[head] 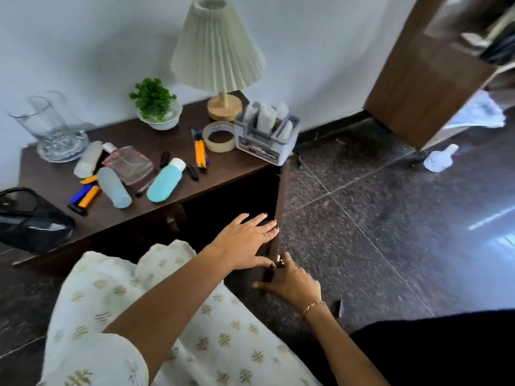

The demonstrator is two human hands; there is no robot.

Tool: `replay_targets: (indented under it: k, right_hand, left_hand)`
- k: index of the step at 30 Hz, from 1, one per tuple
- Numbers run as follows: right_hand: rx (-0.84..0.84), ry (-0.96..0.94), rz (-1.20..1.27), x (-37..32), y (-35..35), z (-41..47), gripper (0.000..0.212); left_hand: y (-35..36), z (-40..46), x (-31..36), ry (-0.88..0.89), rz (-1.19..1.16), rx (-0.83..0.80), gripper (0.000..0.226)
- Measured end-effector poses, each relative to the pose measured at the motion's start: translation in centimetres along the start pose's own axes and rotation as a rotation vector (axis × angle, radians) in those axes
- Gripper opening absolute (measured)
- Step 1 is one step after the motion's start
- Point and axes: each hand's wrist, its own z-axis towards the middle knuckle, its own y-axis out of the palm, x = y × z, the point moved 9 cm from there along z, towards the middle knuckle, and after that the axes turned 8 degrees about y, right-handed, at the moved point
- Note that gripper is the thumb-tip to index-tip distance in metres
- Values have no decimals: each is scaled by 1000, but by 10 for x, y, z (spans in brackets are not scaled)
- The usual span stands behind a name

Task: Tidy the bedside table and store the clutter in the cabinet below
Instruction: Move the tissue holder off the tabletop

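Note:
The dark wooden bedside table [228,174] carries clutter: a teal bottle [165,181], a grey-blue bottle [114,188], a pink clear bottle [128,164], a white tube [89,158], orange and blue markers [85,196], orange pens [200,149] and a tape roll [220,136]. The cabinet door [279,190] below stands open, seen edge-on, with a dark interior behind it. My left hand [246,240] lies flat with fingers spread against the door's inner side. My right hand [292,280] grips the door's lower edge from outside.
A pleated lamp [217,51], a small potted plant [156,104], a glass vase [47,126] and a white organizer box [264,135] stand on the table. A black mesh pouch [28,218] sits at its left end. A white bottle [440,158] lies on the floor by a wooden wardrobe [423,79].

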Motion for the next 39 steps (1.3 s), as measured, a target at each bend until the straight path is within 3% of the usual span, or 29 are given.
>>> replay_targets:
  k: [5,9,12,17,20,23,26,31,34,36,38,39]
  right_hand:
    - [156,111,286,59,-30,2,52]
    - [300,232,830,98,-41,3,45]
    - [389,452,1011,127,-48,8,32]
    - [399,589,1174,138,-63,23,35]
    - [324,642,1231,132,-63,27,48]
    - [242,725,1448,117,-63,17,55]
    - [155,577,1613,73,-77,1,38]
    - [121,246,1574,-8,-121,-44,39]
    - [173,89,1552,-49,-147,-68,36]
    - [130,-42,1602,-90,-153,-80,19]
    - [21,-76,1629,-134,-140,-83,30]
    - [-51,-83,1582,-159,-126,-84,18]
  left_hand:
    - [-12,39,44,46,26,-14,75]
    - [-20,70,57,32,36,-24,74]
    - [-26,94,69,22,47,-13,75]
    - [-34,124,76,-22,42,-5,76]
    - [-34,128,78,-27,-33,-16,73]
    - [-37,125,74,-9,-146,-32,65]
    - [-64,94,46,-51,-207,60,60]
    - [-79,4,-48,-287,-427,128,47]
    - [-72,-65,-83,-437,-372,228,37]
    - [-55,-112,-93,-531,-310,285,33]
    - [-28,-147,-97,-588,-279,286,32]
    - [-12,-161,-101,-619,-274,273,32]
